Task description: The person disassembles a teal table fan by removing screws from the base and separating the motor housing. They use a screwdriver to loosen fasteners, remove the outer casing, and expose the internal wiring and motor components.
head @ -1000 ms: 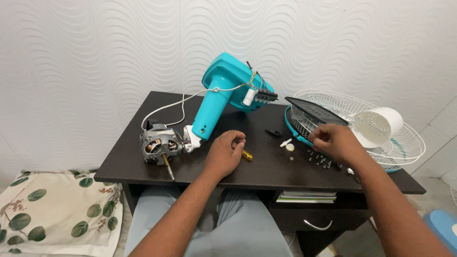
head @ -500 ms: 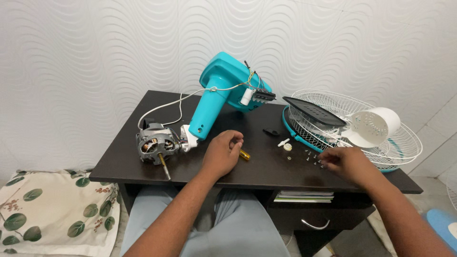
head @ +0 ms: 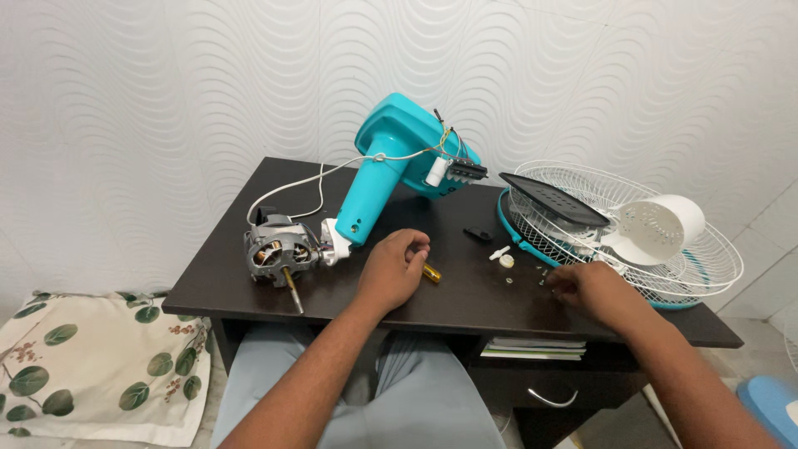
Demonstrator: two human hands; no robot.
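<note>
My left hand [head: 391, 270] rests on the dark desk [head: 224, 274] with its fingers curled in, just left of a small brass part [head: 431, 273]. Nothing shows inside it. To its left lies a bare fan motor [head: 278, 249] with its shaft pointing toward me, joined to the turquoise fan housing [head: 391, 158]. My right hand [head: 594, 291] lies palm down near the desk's front edge. Its fingertips are bent onto several tiny screws [head: 540, 276] scattered there. Whether it pinches one is hidden.
A white wire fan guard [head: 706, 266] lies at the desk's right end with a white plastic cap [head: 661, 226] and a dark panel [head: 553, 199] on it. Small white bits [head: 501, 256] and a black piece [head: 478, 234] lie mid-desk. A leaf-print cushion [head: 75, 366] is on the floor, left.
My right hand has slid away from the fan guard toward the desk's front edge, down onto the small screws. My left hand has stayed where it was.
</note>
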